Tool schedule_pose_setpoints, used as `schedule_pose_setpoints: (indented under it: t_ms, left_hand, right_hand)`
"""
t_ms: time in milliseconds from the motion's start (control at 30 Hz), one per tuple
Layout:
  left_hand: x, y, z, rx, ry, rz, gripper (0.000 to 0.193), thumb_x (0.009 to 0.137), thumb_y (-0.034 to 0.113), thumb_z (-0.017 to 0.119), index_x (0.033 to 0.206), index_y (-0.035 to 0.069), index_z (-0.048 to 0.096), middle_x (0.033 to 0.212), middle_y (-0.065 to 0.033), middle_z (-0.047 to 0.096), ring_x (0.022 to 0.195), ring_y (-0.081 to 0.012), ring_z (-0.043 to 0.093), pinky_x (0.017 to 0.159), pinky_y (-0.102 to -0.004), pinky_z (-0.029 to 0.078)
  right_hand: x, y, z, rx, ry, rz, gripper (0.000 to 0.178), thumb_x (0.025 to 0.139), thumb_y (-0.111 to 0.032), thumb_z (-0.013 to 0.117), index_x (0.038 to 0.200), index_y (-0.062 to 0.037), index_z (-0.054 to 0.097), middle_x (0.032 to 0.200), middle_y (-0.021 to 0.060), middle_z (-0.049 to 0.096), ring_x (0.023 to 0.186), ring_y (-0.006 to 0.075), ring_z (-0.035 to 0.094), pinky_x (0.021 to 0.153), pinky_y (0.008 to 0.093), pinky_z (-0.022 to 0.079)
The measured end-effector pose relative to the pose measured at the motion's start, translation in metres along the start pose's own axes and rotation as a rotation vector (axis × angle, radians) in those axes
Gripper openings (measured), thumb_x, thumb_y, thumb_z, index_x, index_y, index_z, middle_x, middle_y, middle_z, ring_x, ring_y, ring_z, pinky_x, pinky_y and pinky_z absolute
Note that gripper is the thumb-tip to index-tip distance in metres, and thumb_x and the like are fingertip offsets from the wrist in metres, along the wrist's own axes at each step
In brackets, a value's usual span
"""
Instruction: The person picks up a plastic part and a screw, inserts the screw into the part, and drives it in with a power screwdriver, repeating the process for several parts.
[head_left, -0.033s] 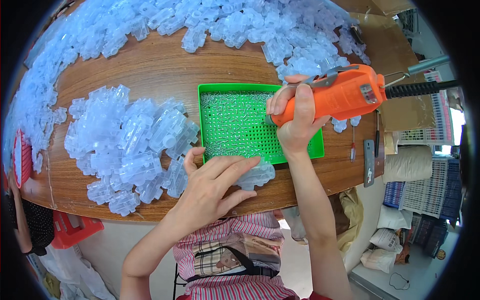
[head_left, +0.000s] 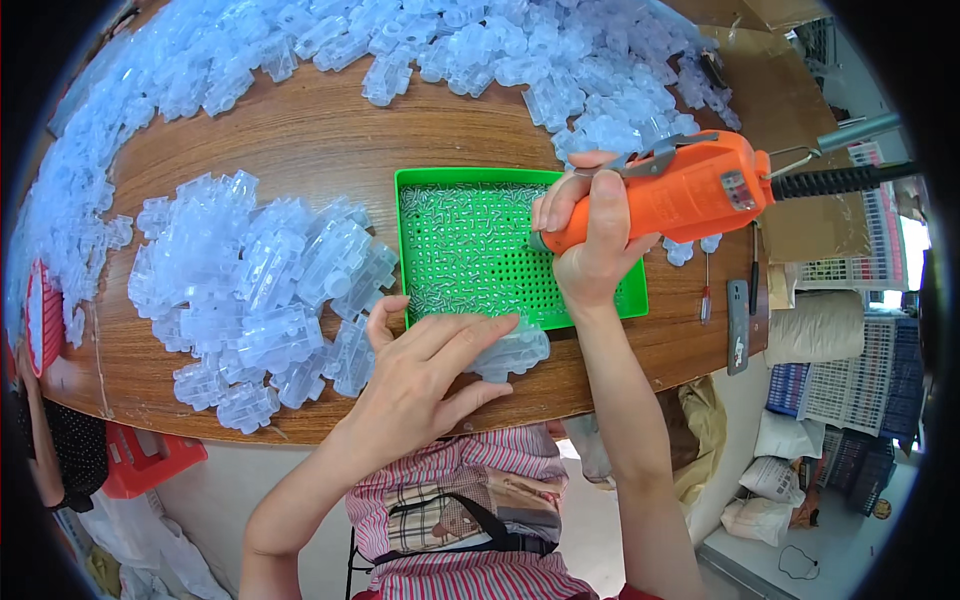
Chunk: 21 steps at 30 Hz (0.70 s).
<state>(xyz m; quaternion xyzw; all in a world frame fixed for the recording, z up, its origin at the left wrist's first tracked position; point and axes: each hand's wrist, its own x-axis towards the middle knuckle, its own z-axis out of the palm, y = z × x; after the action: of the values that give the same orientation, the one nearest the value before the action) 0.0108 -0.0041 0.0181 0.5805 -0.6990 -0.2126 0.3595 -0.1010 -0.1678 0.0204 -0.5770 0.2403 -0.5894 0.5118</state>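
My right hand point(head_left: 597, 225) is wrapped round an orange electric screwdriver point(head_left: 690, 187), lying nearly level with its tip end over the green tray point(head_left: 637, 305). The tip itself is hidden. Many small silver screws point(head_left: 450, 205) lie in that tray, whose floor is a grid of holes. At the tray's near edge, my left hand point(head_left: 425, 362) has its thumb and forefinger round the left end of a clear plastic part point(head_left: 515, 352). Its little finger is raised near the tray's left corner. A pile of similar clear parts point(head_left: 270, 280) lies left of the tray.
A large heap of clear parts point(head_left: 450, 45) curves along the table's far and left sides. Right of the tray lie a thin screwdriver point(head_left: 706, 305) and a grey flat object point(head_left: 738, 325). A spring and black cable point(head_left: 830, 178) trail from the orange tool. A red basket point(head_left: 45, 315) stands far left.
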Motion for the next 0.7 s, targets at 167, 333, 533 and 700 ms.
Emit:
schedule_pose_setpoints:
  t_ms: [167,333,533,700]
  left_hand:
    - [0.001,-0.003,0.001,-0.059,0.030,-0.027,0.056,0.078,0.031,0.074,0.127,0.013,0.054,0.109,-0.0026,0.065,0.097,-0.0159,0.061,0.101,-0.0446,0.021]
    - [-0.003,-0.003,0.006,-0.051,0.062,-0.014,0.058,0.076,0.032,0.076,0.125,0.010,0.053,0.111,-0.0024,0.065,0.096,-0.0166,0.061,0.102,-0.0457,0.022]
    - [-0.005,-0.003,0.006,-0.068,0.085,-0.032,0.059,0.076,0.033,0.077,0.123,0.009,0.051,0.111,-0.0033,0.065,0.097,-0.0175,0.062,0.103,-0.0455,0.022]
    - [-0.004,-0.006,0.007,-0.130,0.105,-0.052,0.062,0.076,0.031,0.077,0.123,0.007,0.047,0.104,-0.0047,0.067,0.099,-0.0195,0.063,0.102,-0.0460,0.022]
  right_hand:
    - [0.001,0.001,-0.001,0.010,-0.013,0.004,0.028,0.094,-0.028,0.051,0.100,-0.0004,0.050,0.054,0.0040,0.046,0.046,0.0130,0.042,0.045,0.0304,0.041]
    - [0.000,-0.001,-0.001,0.019,-0.037,-0.012,0.028,0.094,-0.029,0.052,0.100,-0.0015,0.050,0.054,0.0042,0.046,0.046,0.0130,0.042,0.046,0.0304,0.041]
    - [-0.004,0.003,-0.004,0.021,-0.090,-0.013,0.030,0.095,-0.031,0.051,0.101,-0.0022,0.051,0.055,0.0034,0.045,0.047,0.0131,0.042,0.047,0.0308,0.041]
    - [-0.007,-0.038,-0.008,0.159,-0.201,0.001,0.053,0.095,-0.053,0.046,0.116,-0.0050,0.051,0.058,0.0012,0.044,0.052,0.0140,0.044,0.047,0.0295,0.040]
